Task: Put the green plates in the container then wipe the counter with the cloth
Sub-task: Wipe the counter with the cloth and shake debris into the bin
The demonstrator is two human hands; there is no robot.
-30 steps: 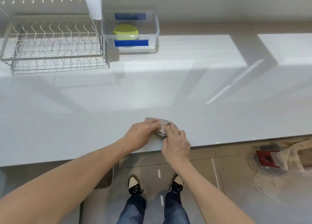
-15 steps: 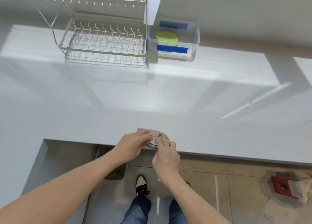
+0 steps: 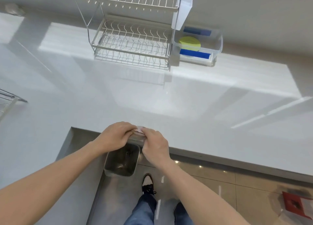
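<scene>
Nearest the camera are the person's jeans and two dark shoes on a tiled floor, with a metal bin (image 3: 121, 160) standing open just beyond them, under the counter's near edge. Above the bin, both hands meet at that edge. The left hand (image 3: 115, 136) and the right hand (image 3: 155, 147) are curled, knuckles up, and pinch the cloth (image 3: 139, 129) between them. Only a small pale, speckled strip of it shows between the fingertips; the rest is bunched under the fingers. The cloth sits right at the lip of the white counter (image 3: 169, 102), over the bin.

Beyond the hands the counter runs broad and glossy, with bands of light across it. At the far side, against the wall, stands a two-tier wire dish rack (image 3: 132, 43). Just to its right, touching or nearly so, is a clear plastic container (image 3: 218, 45) marked with blue tape. The green plates (image 3: 189, 42) lie flat inside it, stacked; how many there are cannot be told. The container and plates are well apart from the hands and the cloth.
</scene>
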